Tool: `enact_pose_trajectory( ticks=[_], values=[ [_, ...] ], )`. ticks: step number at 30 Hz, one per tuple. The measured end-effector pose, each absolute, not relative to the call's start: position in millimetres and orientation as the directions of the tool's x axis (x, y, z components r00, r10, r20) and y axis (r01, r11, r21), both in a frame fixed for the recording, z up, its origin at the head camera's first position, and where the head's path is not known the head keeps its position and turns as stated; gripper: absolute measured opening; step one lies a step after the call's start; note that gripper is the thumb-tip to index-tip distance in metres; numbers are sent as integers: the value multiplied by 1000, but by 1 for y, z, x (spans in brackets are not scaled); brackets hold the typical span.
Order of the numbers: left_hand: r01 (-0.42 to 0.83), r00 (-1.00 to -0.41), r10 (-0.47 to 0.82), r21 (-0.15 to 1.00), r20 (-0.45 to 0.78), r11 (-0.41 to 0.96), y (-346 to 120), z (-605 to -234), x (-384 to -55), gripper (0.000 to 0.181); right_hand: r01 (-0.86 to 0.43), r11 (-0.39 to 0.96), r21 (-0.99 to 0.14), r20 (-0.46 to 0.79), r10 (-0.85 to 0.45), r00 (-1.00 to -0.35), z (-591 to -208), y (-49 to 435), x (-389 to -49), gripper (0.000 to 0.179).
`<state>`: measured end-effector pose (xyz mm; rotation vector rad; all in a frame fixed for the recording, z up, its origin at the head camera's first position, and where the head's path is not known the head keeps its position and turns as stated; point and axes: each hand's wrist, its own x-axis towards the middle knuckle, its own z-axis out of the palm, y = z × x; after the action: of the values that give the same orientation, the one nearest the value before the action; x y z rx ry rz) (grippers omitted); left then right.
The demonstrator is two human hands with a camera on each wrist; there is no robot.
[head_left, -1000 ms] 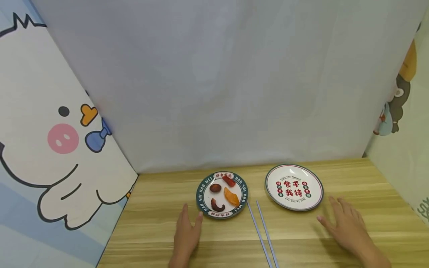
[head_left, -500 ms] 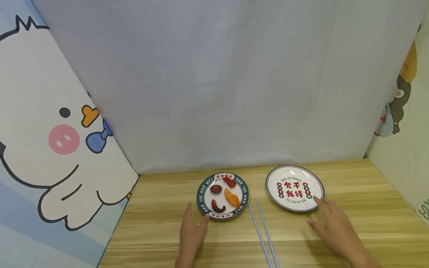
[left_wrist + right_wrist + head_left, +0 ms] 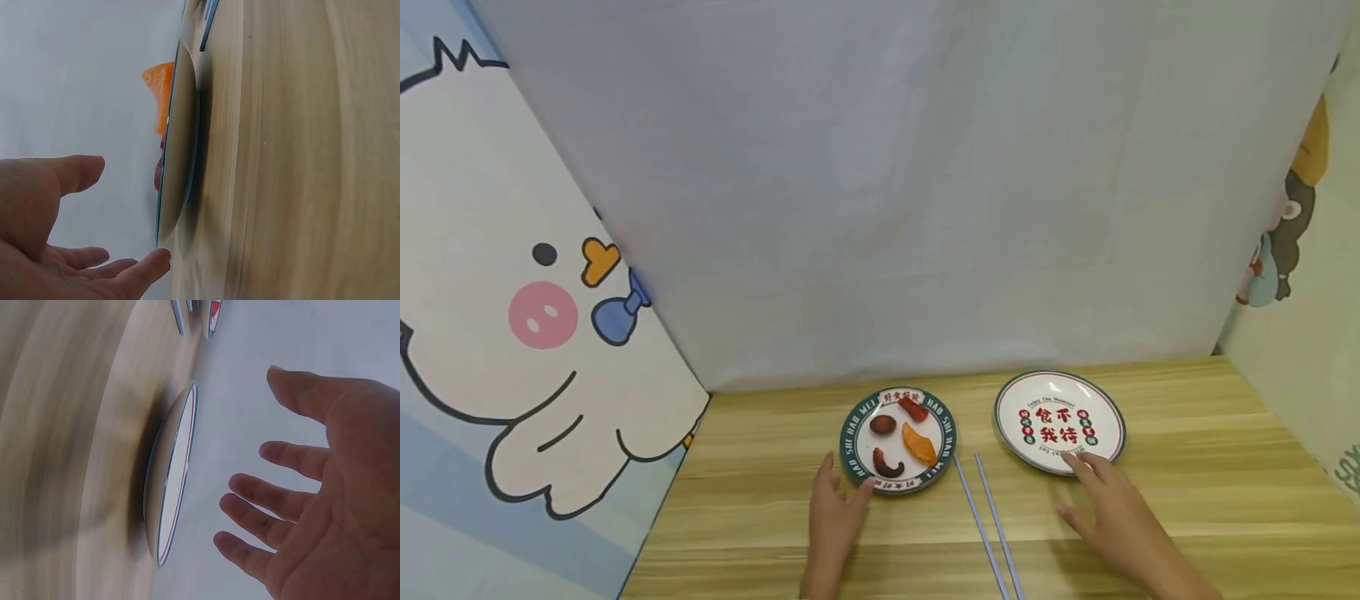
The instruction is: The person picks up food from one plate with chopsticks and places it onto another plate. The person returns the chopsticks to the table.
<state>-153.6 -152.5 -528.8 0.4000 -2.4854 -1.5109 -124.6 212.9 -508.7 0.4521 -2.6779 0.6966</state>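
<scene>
A green-rimmed plate [image 3: 852, 442] holds an orange salmon-like slice [image 3: 919, 446], a red piece [image 3: 913, 408], a brown oval piece [image 3: 883, 425] and a dark curled, tentacle-like piece [image 3: 880, 461]. My left hand [image 3: 838, 512] is at this plate's near-left edge, thumb and fingers spread; a fingertip is close to the rim in the left wrist view, and contact cannot be told. A white plate [image 3: 1052, 393] with red characters lies to the right. Over its near edge hovers my right hand [image 3: 1112, 518], fingers extended and apart from the plate in the right wrist view, holding nothing.
Two pale blue chopsticks [image 3: 997, 525] lie lengthwise on the wooden table [image 3: 730, 517] between the hands. A grey-white cloth [image 3: 880, 208] stands behind the table. Cartoon-printed panels [image 3: 467, 217] border both sides.
My right hand has moved left, from beside the white plate to its near edge. The left hand has shifted slightly right, closer to the green-rimmed plate. Plates and chopsticks stay put.
</scene>
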Motion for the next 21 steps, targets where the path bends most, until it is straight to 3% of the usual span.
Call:
enact_pose_trajectory(
  ticks=[21],
  values=[
    [-138, -918, -398, 946, -11, 293, -144, -534, -169, 85, -412, 781, -469, 259, -325, -910, -513, 175, -122, 63]
  ],
)
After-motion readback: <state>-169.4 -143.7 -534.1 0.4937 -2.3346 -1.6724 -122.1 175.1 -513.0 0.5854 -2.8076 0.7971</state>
